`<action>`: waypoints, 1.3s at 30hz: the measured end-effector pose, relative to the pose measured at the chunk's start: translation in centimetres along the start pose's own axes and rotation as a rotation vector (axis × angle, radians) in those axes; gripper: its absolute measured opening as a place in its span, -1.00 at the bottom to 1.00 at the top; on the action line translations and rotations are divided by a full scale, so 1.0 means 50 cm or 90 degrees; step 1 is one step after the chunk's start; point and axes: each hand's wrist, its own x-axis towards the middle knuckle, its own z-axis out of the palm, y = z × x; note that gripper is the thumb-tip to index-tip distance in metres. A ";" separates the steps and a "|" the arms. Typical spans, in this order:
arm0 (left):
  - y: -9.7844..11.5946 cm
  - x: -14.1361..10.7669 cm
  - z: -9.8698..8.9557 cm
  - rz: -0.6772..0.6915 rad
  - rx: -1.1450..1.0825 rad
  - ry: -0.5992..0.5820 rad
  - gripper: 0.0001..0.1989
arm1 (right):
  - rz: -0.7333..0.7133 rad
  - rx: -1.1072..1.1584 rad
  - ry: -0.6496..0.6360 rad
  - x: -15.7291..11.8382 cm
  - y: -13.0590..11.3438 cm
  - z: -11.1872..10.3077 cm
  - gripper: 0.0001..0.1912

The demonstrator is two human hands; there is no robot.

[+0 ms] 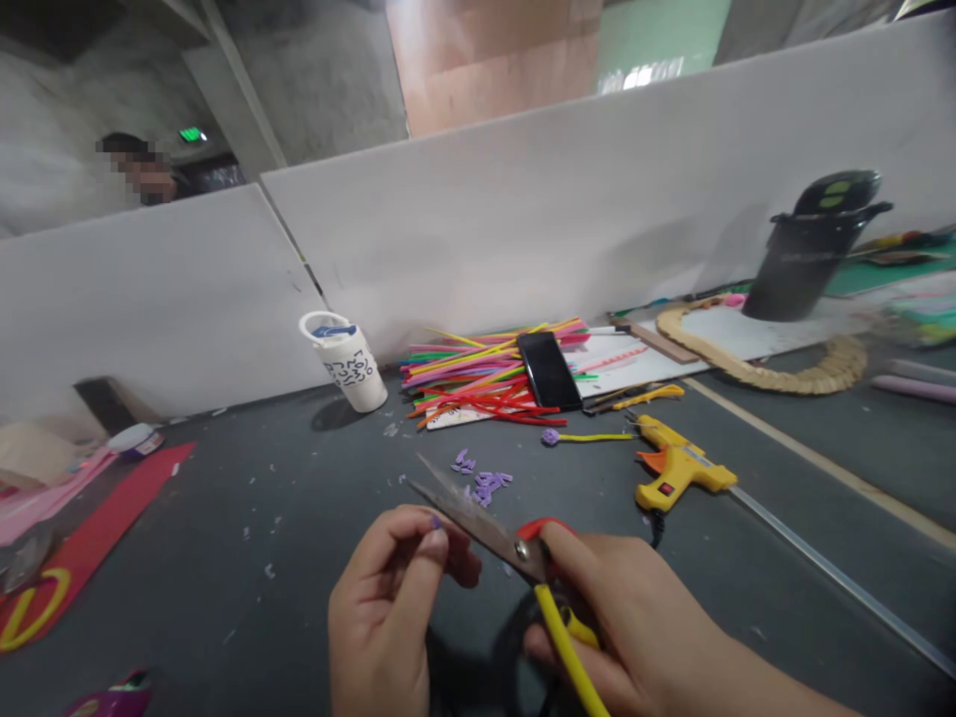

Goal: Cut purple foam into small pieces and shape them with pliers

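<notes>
My left hand (403, 597) is closed in a pinch on a small purple piece (436, 522), most of it covered by the fingertips. My right hand (619, 607) grips scissors (523, 550) with red and yellow handles. Their blades are slightly apart and point up and left, just beyond the left fingertips. On the dark table behind the blades lies a little heap of purple snippets (489, 486). Farther back, a purple ball on a yellow-green stem (590, 438) lies beside a yellow glue gun (676, 468) with a long clear glue stick in its rear.
Colourful pipe cleaners (478, 373) lie at the back, with a black phone (551, 370) on them. A white cup (348, 368) stands to their left. Red sheet material (112, 538) lies at left. At right are a curved tan strip (762, 373) and a black bin (807, 259). A white partition (485, 229) rises behind.
</notes>
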 end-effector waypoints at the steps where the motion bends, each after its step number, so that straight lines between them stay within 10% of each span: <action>1: 0.000 0.000 0.000 0.001 0.000 -0.009 -0.89 | -0.007 -0.005 0.010 0.000 -0.001 -0.002 -0.69; 39: -0.003 -0.002 -0.006 -0.003 -0.081 -0.057 -0.91 | -0.003 -0.109 -0.058 0.004 -0.004 0.010 -0.65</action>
